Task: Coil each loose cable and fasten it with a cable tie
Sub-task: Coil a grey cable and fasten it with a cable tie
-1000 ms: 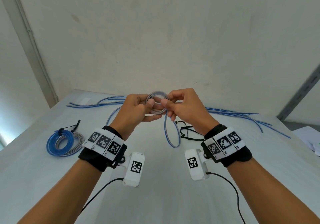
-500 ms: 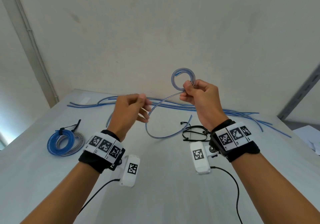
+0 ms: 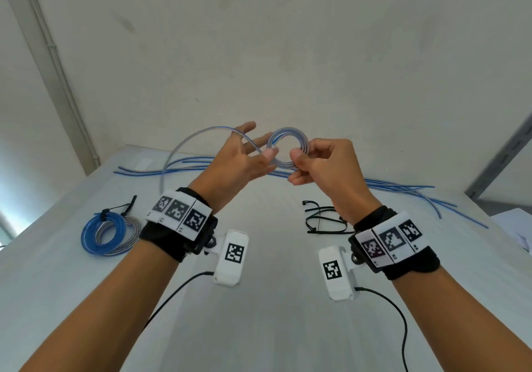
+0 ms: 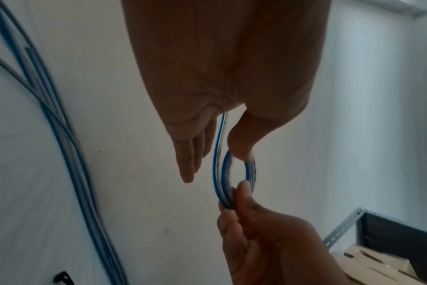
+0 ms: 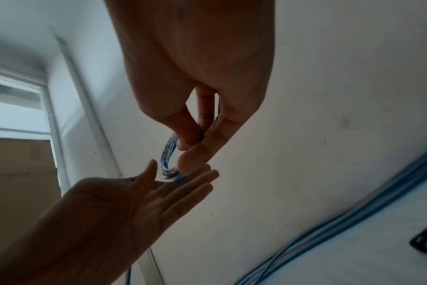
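Both hands hold a small blue-and-clear cable coil (image 3: 288,151) in the air above the table (image 3: 273,328).
Right hand (image 3: 322,167) pinches the coil's near side between thumb and curled fingers; left hand (image 3: 239,158) has fingers straight and spread, thumb tip touching the coil's left edge, and the loose cable tail (image 3: 184,147) runs across its fingers and arcs down left. Counted: one coil in hand, two tied coils (image 3: 110,235) lying touching at table left, a bunch of loose cables (image 3: 403,189) along the far edge, number unclear. Black cable ties (image 3: 322,220) lie near the right wrist, tangled, count unclear.
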